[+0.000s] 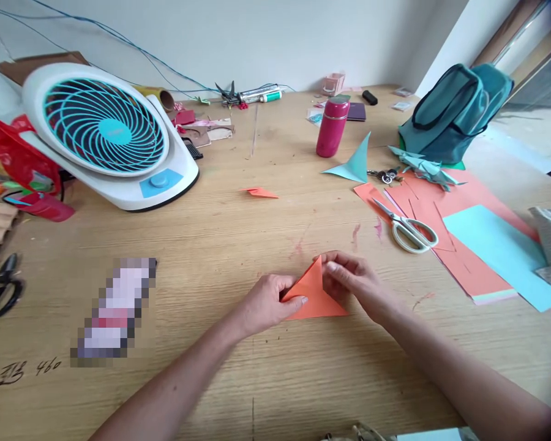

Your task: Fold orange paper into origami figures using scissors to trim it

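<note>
A sheet of orange paper (313, 295), folded into a triangular shape, stands partly raised off the wooden table between my hands. My left hand (272, 300) grips its left side, thumb lying on the front face and fingers behind. At the upper right edge, near the peak, my right hand (354, 280) has its thumb and fingers bent close to the paper; some of its fingertips are hidden behind the fold. Farther up the table lies a small folded orange paper piece (259, 193).
White-handled scissors (413, 234) rest on orange sheets (480, 269) at right, beside a light-blue sheet (496, 245). Behind are a folded teal paper (354, 162), keys (386, 176), a magenta bottle (333, 127) and a teal bag (450, 119). A fan (110, 138) and blurred-out phone-like object (117, 309) occupy the left.
</note>
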The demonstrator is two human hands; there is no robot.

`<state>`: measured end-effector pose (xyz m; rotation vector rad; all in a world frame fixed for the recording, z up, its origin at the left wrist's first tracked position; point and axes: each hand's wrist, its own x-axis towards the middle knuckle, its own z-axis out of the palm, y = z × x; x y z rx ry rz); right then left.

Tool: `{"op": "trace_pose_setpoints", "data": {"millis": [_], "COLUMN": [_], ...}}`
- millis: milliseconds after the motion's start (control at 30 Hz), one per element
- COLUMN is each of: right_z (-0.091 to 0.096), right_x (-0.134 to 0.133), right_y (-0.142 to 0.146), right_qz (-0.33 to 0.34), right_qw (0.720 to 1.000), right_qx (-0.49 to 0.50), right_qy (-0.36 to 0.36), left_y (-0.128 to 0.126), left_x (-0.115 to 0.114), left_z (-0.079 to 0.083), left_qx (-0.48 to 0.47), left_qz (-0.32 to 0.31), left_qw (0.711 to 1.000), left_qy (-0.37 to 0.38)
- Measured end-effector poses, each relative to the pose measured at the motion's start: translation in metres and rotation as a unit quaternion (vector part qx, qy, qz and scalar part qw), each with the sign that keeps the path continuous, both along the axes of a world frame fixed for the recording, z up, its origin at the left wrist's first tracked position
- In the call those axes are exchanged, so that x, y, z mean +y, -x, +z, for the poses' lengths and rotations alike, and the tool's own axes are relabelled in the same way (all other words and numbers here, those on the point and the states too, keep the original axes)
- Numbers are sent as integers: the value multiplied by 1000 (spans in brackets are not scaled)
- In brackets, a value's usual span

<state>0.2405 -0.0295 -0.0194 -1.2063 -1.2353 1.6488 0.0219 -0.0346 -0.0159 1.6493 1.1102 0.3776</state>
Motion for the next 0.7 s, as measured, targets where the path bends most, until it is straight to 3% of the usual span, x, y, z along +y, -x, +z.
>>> {"op": "trace_pose_setpoints", "data": {"millis": [133, 200, 433, 500, 633, 700], "right_z": [-3, -4, -1, 0, -2, -4], "right_x": [-3, -3, -1, -1, -3, -3], "right_y": [3, 4, -2, -2, 1, 1], "right_qz": [114, 100, -53, -37, 56, 47], "right_qw": [993, 995, 999, 999, 998, 999], "right_qx": [-11, -8, -7, -4, 9, -5], "right_qy": [-20, -7, 0, -1, 6, 5], "left_y": [-1, 0, 4, 4, 2, 2], "left_x": [0, 0, 1, 1, 0, 0], "left_z": [2, 3, 5, 6, 9, 10], "left_qx": [1, 10, 31, 32, 49, 58], "left_qz": [-20, -32, -47, -50, -55, -56], "left_qw": [1000, 999, 998, 997, 997, 997], "left_qy": [6, 8, 34, 43, 28, 19]}}
